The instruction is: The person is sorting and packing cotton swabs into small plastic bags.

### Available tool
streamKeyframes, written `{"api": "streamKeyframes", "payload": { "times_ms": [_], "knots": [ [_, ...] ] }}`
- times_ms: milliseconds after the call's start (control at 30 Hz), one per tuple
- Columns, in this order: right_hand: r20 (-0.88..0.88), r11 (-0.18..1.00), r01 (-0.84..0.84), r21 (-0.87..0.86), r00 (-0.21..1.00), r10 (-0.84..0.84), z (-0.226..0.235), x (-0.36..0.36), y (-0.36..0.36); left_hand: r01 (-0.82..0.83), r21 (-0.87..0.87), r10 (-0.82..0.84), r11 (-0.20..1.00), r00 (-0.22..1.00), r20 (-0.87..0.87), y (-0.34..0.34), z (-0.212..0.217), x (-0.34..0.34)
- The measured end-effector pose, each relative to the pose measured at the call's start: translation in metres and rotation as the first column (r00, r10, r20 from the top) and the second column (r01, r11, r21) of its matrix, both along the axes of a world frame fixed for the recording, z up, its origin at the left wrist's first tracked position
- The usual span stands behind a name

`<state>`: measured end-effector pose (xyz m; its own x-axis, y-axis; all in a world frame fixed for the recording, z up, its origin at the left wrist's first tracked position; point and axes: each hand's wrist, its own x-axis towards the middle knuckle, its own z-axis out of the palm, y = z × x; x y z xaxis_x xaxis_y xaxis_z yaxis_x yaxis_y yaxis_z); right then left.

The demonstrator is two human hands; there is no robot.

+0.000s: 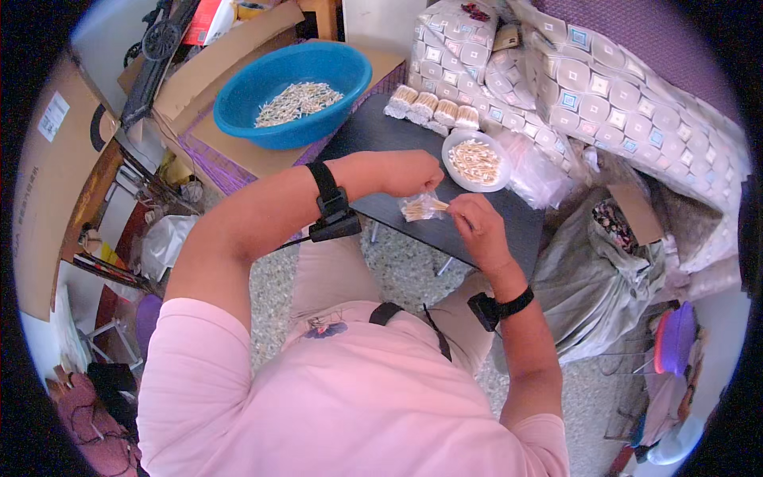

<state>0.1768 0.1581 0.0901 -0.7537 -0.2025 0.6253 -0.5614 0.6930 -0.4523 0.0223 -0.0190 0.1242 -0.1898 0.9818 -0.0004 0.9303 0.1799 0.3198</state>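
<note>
Over the dark table (373, 131) a small clear plastic bag (421, 209) with several cotton swabs in it hangs between my hands. My left hand (415, 172) is closed at the bag's far side, its fingertips partly hidden. The fingers of my right hand (482, 228) pinch the ends of some cotton swabs (439, 205) at the bag's right side. Just beyond my hands stands a white bowl (502, 176) holding loose cotton swabs (475, 160). Filled packs of swabs (425, 105) lie in a row at the table's far edge.
A blue basin (230, 119) with a heap of swabs rests on cardboard at the far left. Clear plastic bags (536, 171) lie right of the bowl. Patterned cloth (612, 79) covers furniture behind, and grey fabric (584, 274) drapes at the right. A large carton (52, 183) stands left.
</note>
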Motion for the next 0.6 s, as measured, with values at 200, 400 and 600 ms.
{"api": "streamKeyframes", "payload": {
  "times_ms": [200,400,600],
  "knots": [
    [0.039,0.991,0.016,-0.129,0.999,-0.011,-0.005,-0.009,0.000,-0.023,0.024,0.021,0.999,0.997,0.078,0.003,-0.001,0.006],
    [0.279,0.921,0.109,-0.374,0.960,-0.001,-0.019,-0.014,0.004,-0.023,0.018,0.021,1.000,0.996,0.083,0.003,-0.004,0.003],
    [0.400,0.870,0.168,-0.463,0.916,0.036,-0.030,-0.019,0.012,0.061,-0.032,-0.059,0.998,0.996,0.064,0.005,-0.006,0.000]
  ]
}}
